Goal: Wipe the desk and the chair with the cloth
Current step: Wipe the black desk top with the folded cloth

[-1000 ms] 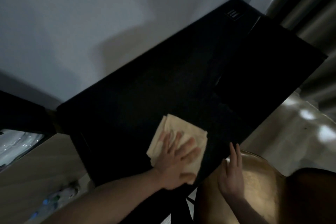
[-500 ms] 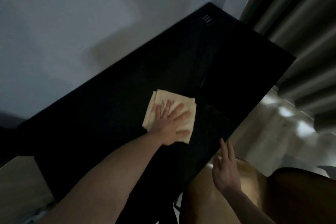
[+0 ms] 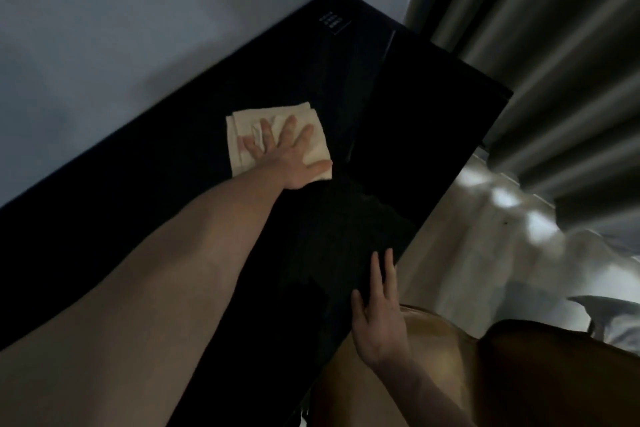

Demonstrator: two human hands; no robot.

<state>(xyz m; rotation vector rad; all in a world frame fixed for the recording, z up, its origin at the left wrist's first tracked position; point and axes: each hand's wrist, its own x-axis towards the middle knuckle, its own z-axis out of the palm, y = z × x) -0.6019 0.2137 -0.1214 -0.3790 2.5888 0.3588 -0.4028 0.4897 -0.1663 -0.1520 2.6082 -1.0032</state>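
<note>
Cloth [image 3: 277, 140] folded flat on black desk [image 3: 173, 204], near back wall, pinned under left hand [image 3: 287, 152] with fingers spread straight. Right hand [image 3: 379, 315] relaxed, holding nothing, fingers resting at desk's near edge above chair [image 3: 519, 374]. Desk-wiping step apparently underway; next, probably sweep toward unwiped far corner with steady pressure, chair not yet wiped.

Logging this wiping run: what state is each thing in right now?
Folded cream cloth: flat on desk, under left hand.
Black desk: bare, glossy.
Left hand: fingers spread, pressing cloth.
Right hand: open, at desk's near edge.
Brown chair: beside desk, untouched by cloth.
</note>
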